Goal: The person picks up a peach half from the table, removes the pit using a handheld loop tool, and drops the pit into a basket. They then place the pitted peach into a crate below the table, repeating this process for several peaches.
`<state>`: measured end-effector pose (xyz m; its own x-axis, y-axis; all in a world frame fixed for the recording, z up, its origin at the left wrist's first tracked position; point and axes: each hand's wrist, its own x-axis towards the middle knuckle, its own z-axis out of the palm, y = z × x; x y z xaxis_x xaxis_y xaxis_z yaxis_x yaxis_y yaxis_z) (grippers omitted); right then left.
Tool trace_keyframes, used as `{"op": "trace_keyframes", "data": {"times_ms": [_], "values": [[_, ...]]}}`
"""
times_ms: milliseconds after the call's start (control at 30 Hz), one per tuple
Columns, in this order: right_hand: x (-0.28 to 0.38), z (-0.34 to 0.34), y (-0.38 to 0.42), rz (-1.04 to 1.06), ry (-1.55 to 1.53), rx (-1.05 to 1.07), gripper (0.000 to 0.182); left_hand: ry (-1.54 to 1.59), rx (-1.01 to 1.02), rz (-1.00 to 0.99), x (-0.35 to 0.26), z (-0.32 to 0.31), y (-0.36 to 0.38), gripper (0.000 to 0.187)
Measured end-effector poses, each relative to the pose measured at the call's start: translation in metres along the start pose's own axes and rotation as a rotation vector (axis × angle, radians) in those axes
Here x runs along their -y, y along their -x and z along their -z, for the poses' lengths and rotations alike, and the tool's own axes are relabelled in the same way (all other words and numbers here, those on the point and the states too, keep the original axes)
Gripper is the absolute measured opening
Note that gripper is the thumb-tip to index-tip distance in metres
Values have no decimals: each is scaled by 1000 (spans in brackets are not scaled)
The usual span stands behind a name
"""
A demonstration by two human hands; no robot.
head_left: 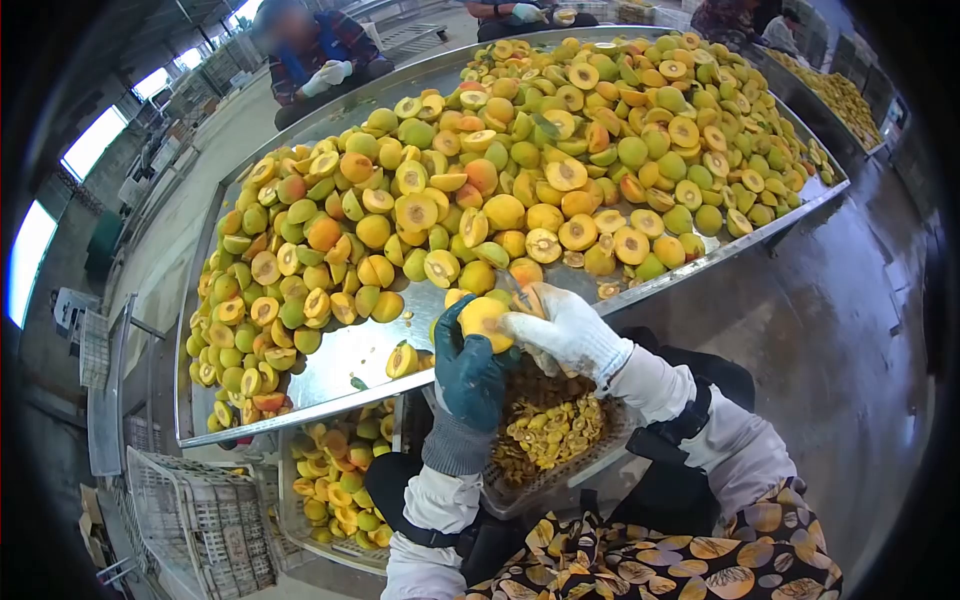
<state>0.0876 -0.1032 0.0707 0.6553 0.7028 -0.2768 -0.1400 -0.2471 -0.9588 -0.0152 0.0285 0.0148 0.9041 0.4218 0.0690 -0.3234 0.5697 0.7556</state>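
left hand (470,378), seemingly rubber-gloved, grips round fruit (486,321)

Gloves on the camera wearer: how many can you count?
2: one dark, on the left hand; one white, on the right hand, both at the near edge of the table. Neither is hidden.

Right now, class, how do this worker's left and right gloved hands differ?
The left hand wears a dark blue-green glove, while the right hand wears a white one. The left hand holds a yellow fruit from its left side, whereas the right hand is at the fruit's right side. Both hands are bent around the work at the near edge of the metal table.
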Motion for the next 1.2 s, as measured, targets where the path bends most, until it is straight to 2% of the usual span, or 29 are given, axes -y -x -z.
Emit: {"op": "trace_keyframes", "data": {"times_ms": [100, 167, 233, 333, 400, 500, 567, 633, 700, 733, 833, 867, 933, 1000, 1133, 1200], "values": [[-9, -4, -2, 146, 146, -75, 34, 122, 8, 26, 0, 15, -5, 61], [-25, -9, -4, 420, 444, -147, 34, 220, -31, 79, -6, 22, -10, 64], [-22, -16, 1, 455, 556, -180, 38, 390, -95, 172, -14, 27, -12, 67], [-9, -23, 7, 360, 683, -119, 48, -742, -83, -393, 15, 47, -16, 64], [-9, -28, 6, 356, 715, -112, 55, -1027, -115, -628, 15, 53, -20, 62], [-15, -32, -6, 321, 782, -134, 55, -1151, -89, -560, 9, 54, -27, 50], [-13, -33, -8, 343, 785, -143, 54, -1174, -49, -563, -4, 33, -26, 45], [-10, -33, -15, 388, 802, -158, 53, -620, -163, -298, -2, 26, -33, 41], [-15, -34, -18, 416, 817, -163, 51, -602, -148, -247, -10, 22, -32, 43], [-13, -35, -19, 437, 819, -164, 48, -645, -166, -315, -9, 17, -32, 43], [-12, -38, -27, 415, 815, -175, 48, -1000, -123, -528, -18, 9, -39, 26], [-14, -38, -31, 426, 807, -176, 48, -1014, -147, -546, -16, 10, -42, 31], [-21, -39, -41, 441, 789, -177, 48, -754, -215, -416, -15, 8, -48, 33], [-21, -40, -45, 427, 790, -165, 48, -703, -237, -368, -15, 10, -52, 34], [-24, -42, -55, 413, 836, -122, 49, -940, -250, -420, -8, 25, -53, 32], [-32, -44, -64, 405, 816, -100, 51, -932, -269, -400, -5, 29, -55, 32]]}}
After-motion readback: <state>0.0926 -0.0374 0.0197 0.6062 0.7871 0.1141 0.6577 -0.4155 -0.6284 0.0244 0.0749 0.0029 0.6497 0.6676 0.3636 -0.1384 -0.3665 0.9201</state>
